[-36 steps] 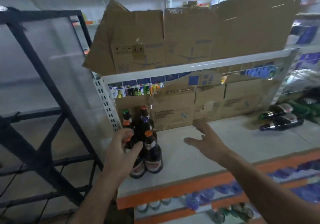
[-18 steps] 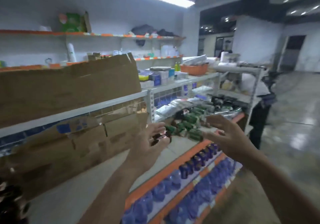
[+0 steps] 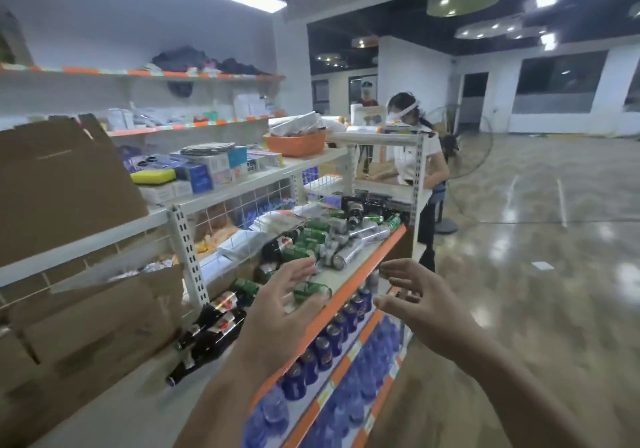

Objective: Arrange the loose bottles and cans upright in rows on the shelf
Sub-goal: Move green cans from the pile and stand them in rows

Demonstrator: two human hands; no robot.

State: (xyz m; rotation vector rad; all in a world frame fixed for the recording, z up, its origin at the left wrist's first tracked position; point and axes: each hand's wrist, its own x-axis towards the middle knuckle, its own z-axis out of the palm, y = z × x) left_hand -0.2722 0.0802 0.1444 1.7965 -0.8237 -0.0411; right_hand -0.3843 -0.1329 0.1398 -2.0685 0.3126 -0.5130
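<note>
The white shelf with an orange front edge runs away to the right. Dark brown bottles lie on their sides near me. Farther along lie green cans and silver cans in a loose heap. One green can lies close to the shelf edge, just beyond my left hand, whose fingers are spread and hold nothing. My right hand hovers over the aisle side of the shelf edge, fingers spread, empty.
Flattened cardboard boxes lean against the shelf back at left. Blue cans and blue bottles fill the lower shelves. A person stands at the far end of the rack beside a floor fan. Shiny open floor lies right.
My view swung right from the upright brown bottles at the shelf's left end. My left hand let go of a bottle there; both hands now reach toward the lying cans, empty.
</note>
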